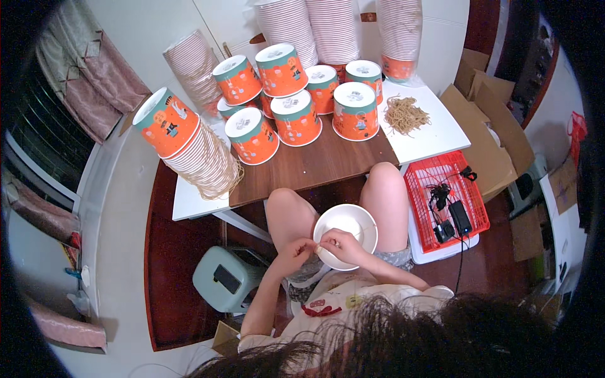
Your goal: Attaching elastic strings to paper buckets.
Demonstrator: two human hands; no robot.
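Note:
A white paper bucket (355,218) rests in my lap between my thighs, its mouth facing up. Over its near left rim, my left hand (295,256) and my right hand (341,245) meet with fingertips pinched together. Something small and pale seems to sit between them, too small to name. Beyond my knees, several orange and green paper buckets (355,113) stand upside down on the table, some piled on others. At the table's left, a tilted stack of nested buckets (167,123) has many tan rubber bands (217,165) looped around its lower part.
A heap of tan rubber bands (407,115) lies on the white right side of the table (435,135). Tall wrapped bucket stacks (334,31) line the back. A red basket (413,170) holds cables and adapters; cardboard boxes (482,135) stand beyond. A stool with a phone (225,279) is left.

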